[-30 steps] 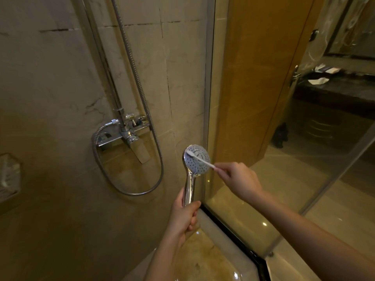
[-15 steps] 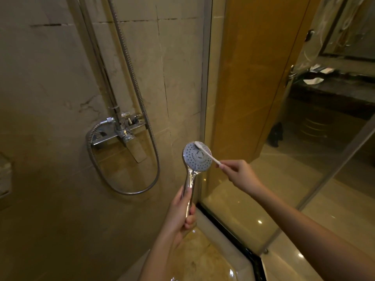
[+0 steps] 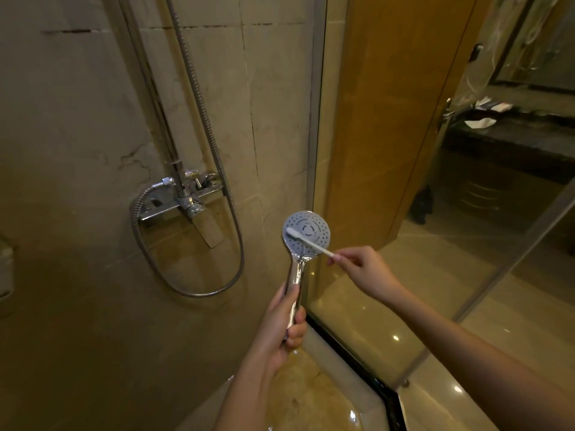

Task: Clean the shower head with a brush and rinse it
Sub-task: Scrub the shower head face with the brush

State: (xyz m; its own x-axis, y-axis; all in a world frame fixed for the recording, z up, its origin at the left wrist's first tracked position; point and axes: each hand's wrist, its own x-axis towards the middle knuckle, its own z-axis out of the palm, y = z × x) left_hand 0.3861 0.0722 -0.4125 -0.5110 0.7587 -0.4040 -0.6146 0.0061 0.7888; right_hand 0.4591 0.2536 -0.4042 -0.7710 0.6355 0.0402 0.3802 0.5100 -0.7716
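Tiles [image 3: 273, 104] back shower head [image 3: 312, 224] beside glass partition [image 3: 389, 306].

The left grip [image 3: 284, 325], a bare hand, holds the chrome handle of the shower head [image 3: 306, 233] upright, with its holed face turned to the camera. The right grip [image 3: 362, 269] pinches the end of a thin white brush [image 3: 311, 244], whose tip lies on the left part of that face. Behind them a metal hose [image 3: 199, 295] hangs in a loop below the wall tap [image 3: 183, 202]. A glass wall [image 3: 435, 275] stands at the right.

Glossy chrome shower head [image 3: 306, 233], white plastic brush [image 3: 308, 242], matt stone-tiled wall [image 3: 77, 119].
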